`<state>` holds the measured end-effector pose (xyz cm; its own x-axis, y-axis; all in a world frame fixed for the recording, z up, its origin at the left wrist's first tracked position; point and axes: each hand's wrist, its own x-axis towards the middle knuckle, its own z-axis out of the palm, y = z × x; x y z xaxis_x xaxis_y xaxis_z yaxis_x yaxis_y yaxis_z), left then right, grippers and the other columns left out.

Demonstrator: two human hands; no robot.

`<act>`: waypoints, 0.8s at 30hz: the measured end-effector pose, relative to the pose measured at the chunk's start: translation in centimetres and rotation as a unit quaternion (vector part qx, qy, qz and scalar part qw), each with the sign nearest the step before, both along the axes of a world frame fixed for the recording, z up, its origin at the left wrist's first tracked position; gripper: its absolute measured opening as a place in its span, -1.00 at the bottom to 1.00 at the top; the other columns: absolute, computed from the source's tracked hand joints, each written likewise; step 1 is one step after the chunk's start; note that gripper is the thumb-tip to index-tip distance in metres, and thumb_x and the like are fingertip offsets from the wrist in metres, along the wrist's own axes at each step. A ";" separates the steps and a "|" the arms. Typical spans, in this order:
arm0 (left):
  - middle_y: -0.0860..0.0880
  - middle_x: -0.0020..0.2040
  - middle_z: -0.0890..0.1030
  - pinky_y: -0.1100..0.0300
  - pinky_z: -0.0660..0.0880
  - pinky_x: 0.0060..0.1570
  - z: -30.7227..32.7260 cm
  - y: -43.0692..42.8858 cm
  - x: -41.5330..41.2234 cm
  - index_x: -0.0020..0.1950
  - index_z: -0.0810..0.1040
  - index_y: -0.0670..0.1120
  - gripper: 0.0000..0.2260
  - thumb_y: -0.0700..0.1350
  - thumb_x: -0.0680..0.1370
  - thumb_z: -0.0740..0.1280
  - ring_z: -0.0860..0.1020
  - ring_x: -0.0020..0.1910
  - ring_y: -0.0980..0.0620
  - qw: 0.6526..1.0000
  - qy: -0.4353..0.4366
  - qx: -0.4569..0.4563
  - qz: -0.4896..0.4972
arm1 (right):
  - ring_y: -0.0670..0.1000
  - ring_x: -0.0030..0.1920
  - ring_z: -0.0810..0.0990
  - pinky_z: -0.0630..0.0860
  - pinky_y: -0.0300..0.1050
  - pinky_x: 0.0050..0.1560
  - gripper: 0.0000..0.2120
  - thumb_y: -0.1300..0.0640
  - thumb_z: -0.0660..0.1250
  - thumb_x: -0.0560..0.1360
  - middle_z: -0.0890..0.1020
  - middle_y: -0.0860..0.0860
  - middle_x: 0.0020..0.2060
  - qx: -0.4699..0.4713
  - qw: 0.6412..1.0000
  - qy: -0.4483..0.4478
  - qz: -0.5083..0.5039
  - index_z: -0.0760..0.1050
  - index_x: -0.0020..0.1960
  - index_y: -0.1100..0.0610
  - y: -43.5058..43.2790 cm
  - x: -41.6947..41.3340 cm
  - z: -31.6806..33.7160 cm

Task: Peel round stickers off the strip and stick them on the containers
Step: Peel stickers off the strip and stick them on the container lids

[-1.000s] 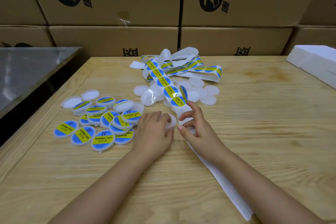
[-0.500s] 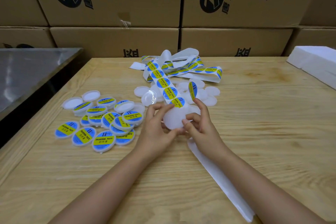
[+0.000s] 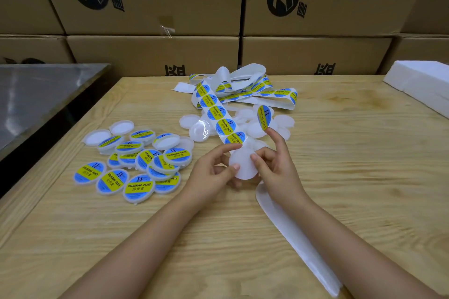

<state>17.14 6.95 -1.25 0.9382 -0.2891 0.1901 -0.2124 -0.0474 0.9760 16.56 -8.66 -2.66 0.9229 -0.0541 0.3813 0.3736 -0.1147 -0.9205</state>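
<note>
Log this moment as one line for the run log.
step: sticker peeled, not yet applied | left hand: holds blank container | right hand: sticker on raised finger, thumb on container

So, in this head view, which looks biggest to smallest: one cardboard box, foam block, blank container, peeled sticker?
1. cardboard box
2. foam block, partly out of frame
3. blank container
4. peeled sticker
The sticker is tilted, so the last two may be alike.

1. Table (image 3: 340,177) beneath the left hand (image 3: 209,175): pale wood, matt, grainy.
2. Container (image 3: 244,167) against the right hand (image 3: 277,172): milky plastic, smooth.
3. Sticker (image 3: 264,117) above the right hand: glossy.
4. Boxes (image 3: 155,56) beyond both hands: matt cardboard.
</note>
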 end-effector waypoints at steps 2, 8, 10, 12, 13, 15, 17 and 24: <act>-0.21 -0.15 0.59 0.07 0.58 -0.19 0.0 0.0 0.0 0.20 0.49 0.02 -0.66 -0.35 0.53 0.27 0.62 -0.36 -0.08 1.000 0.015 -0.013 -0.013 | -0.03 -0.24 0.53 0.44 -0.10 -0.14 -0.48 0.37 0.23 0.54 0.56 0.02 -0.33 0.005 1.000 0.003 -0.006 0.18 0.31 -0.12 0.0 0.0 0.1; -0.27 -0.14 0.66 0.01 0.59 -0.06 0.0 0.3 0.4 0.22 0.42 -0.11 -0.68 -0.37 0.51 0.29 0.65 -0.20 -0.16 0.993 0.056 -0.100 0.018 | 0.02 -0.23 0.53 0.47 -0.01 -0.02 -0.36 0.36 0.34 0.47 0.54 -0.11 -0.38 -0.003 1.000 0.015 0.011 0.13 0.39 -0.01 0.2 0.1 -0.2; -0.30 -0.10 0.65 -0.02 0.60 -0.06 0.1 0.4 0.4 0.19 0.36 -0.13 -0.68 -0.40 0.50 0.28 0.65 -0.17 -0.23 0.989 0.076 -0.128 0.008 | -0.02 -0.25 0.53 0.48 -0.10 -0.03 -0.34 0.38 0.35 0.45 0.55 -0.13 -0.40 -0.007 1.000 0.011 0.009 0.14 0.37 -0.04 0.1 0.1 -0.2; -0.26 -0.13 0.66 0.03 0.61 -0.12 0.1 0.4 0.5 0.10 0.32 -0.11 -0.71 -0.42 0.50 0.26 0.66 -0.21 -0.22 0.987 0.092 -0.133 -0.003 | -0.05 -0.26 0.52 0.46 -0.14 -0.05 -0.35 0.39 0.35 0.45 0.54 -0.09 -0.36 0.002 1.000 0.005 -0.005 0.16 0.35 -0.05 0.0 0.2 -0.3; -0.23 -0.15 0.67 0.06 0.61 -0.16 0.1 0.3 0.5 0.05 0.30 -0.10 -0.71 -0.43 0.51 0.25 0.66 -0.24 -0.19 0.987 0.098 -0.131 -0.008 | -0.05 -0.26 0.52 0.45 -0.14 -0.05 -0.36 0.40 0.34 0.45 0.54 -0.05 -0.34 0.005 1.000 -0.001 -0.012 0.16 0.35 -0.05 -0.1 0.3 -0.3; -0.20 -0.16 0.67 0.10 0.61 -0.20 0.2 0.1 0.4 -0.02 0.27 -0.09 -0.72 -0.44 0.51 0.23 0.66 -0.27 -0.15 0.987 0.102 -0.123 -0.018 | -0.02 -0.25 0.50 0.44 -0.11 -0.05 -0.39 0.42 0.31 0.46 0.52 0.01 -0.32 0.011 1.000 -0.013 -0.019 0.17 0.35 -0.01 -0.2 0.4 -0.3; -0.21 -0.15 0.66 0.10 0.62 -0.19 0.3 0.0 0.4 -0.05 0.25 -0.09 -0.72 -0.44 0.51 0.23 0.67 -0.27 -0.13 0.986 0.112 -0.121 -0.024 | -0.06 -0.27 0.49 0.45 -0.15 -0.08 -0.38 0.43 0.31 0.46 0.51 0.00 -0.30 0.009 1.000 -0.018 -0.020 0.15 0.36 0.01 -0.2 0.5 -0.3; -0.21 -0.10 0.64 0.10 0.62 -0.18 0.2 0.0 0.6 0.10 0.24 -0.15 -0.71 -0.43 0.52 0.23 0.67 -0.20 -0.11 0.960 0.177 -0.218 -0.023 | -0.07 -0.17 0.55 0.48 -0.09 0.01 -0.29 0.41 0.36 0.43 0.53 -0.03 -0.25 -0.019 1.000 -0.021 0.002 0.11 0.40 -0.02 0.2 0.4 -0.6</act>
<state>17.69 6.97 -1.01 0.9545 -0.2973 -0.0256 0.1437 0.3828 0.9126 16.92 -8.48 -3.24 0.9058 -0.0340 0.4223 0.4133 -0.1480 -0.8985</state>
